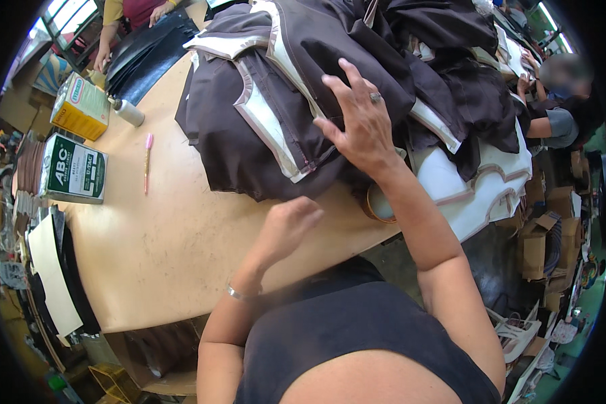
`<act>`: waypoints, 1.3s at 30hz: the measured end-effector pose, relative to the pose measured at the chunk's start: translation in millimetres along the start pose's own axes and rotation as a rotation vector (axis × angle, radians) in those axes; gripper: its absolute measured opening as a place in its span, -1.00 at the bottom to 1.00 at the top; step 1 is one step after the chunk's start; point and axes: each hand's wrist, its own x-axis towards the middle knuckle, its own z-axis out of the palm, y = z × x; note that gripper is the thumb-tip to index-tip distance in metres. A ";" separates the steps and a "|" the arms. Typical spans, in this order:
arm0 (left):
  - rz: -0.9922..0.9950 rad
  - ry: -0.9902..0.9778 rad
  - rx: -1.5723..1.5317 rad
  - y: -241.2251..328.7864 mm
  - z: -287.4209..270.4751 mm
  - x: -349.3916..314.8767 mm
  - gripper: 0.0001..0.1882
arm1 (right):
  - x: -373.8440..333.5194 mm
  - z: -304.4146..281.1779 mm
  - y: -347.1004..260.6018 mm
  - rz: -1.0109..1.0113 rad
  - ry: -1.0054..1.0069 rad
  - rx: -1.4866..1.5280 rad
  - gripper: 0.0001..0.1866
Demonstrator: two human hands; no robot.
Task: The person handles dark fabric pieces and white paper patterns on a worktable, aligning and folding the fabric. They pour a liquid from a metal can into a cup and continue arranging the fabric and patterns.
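Dark brown cut pieces with white-backed edges (249, 128) lie heaped across the far side of the table. Over them is my right hand (363, 124), open, its fingers spread and a ring on one; I cannot tell whether it touches the material. Nearer to me, my left hand (291, 225) hovers by the pile's front edge. Motion blurs its bent fingers, so whether they hold anything is unclear. Below my right wrist, a round orange-rimmed container (378, 204) stands at the table's edge, partly covered by the arm.
The tan table (161, 262) bears a pink pen (148, 163), a white bottle (128, 112), a green-white tin (74, 170) and a yellow tin (81, 106). Black sheets (151, 54) lie near a co-worker's hands. White-backed pieces (481, 192) overhang the right edge. Cardboard boxes (549, 246) stand beyond.
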 end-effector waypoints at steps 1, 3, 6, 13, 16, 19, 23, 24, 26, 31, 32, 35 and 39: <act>0.025 0.066 -0.046 3.2 -7.4 1.0 -0.89 | 4.4 10.1 9.8 0.025 0.006 -0.003 -0.71; 0.088 0.195 -0.065 4.9 -20.1 4.4 -0.92 | 2.8 28.9 34.3 0.215 0.009 0.161 -0.63; 0.140 0.287 -0.137 0.8 -36.1 8.7 -0.85 | 1.3 24.9 56.3 0.671 -0.028 0.664 -0.56; 0.163 0.309 -0.582 37.9 -46.7 92.9 -0.47 | 2.1 2.8 34.6 0.843 0.104 1.219 -0.57; 0.068 0.245 -0.673 54.0 -38.8 125.2 -0.38 | -6.5 -7.8 30.0 0.860 0.106 1.260 -0.56; 0.135 0.110 -0.612 63.3 -27.0 146.0 -0.38 | -19.0 -23.4 30.6 0.892 0.100 1.340 -0.55; 0.271 0.102 -0.990 72.4 1.3 159.8 -0.47 | -36.8 -26.5 30.6 0.936 0.152 1.359 -0.56; 0.270 0.048 -1.052 73.8 9.3 161.8 -0.51 | -41.2 -27.5 28.6 0.938 0.145 1.368 -0.56; 0.234 0.034 -0.781 82.0 11.3 166.1 -0.56 | -48.5 -28.4 25.0 0.941 0.125 1.393 -0.56; 0.526 0.325 -0.168 97.9 -43.8 179.2 -0.59 | -79.2 -56.0 17.4 0.904 -0.091 0.994 -0.68; 0.533 0.398 -0.062 108.6 -65.4 170.7 -0.62 | -90.3 -61.4 20.9 0.867 -0.144 0.923 -0.71; 0.497 0.982 0.365 126.8 -130.4 120.3 -0.66 | -110.2 -68.0 20.2 0.720 -0.198 0.749 -0.84; 0.768 1.209 0.175 114.2 -157.2 7.6 -0.74 | -115.9 -73.0 20.7 0.584 -0.303 0.543 -0.89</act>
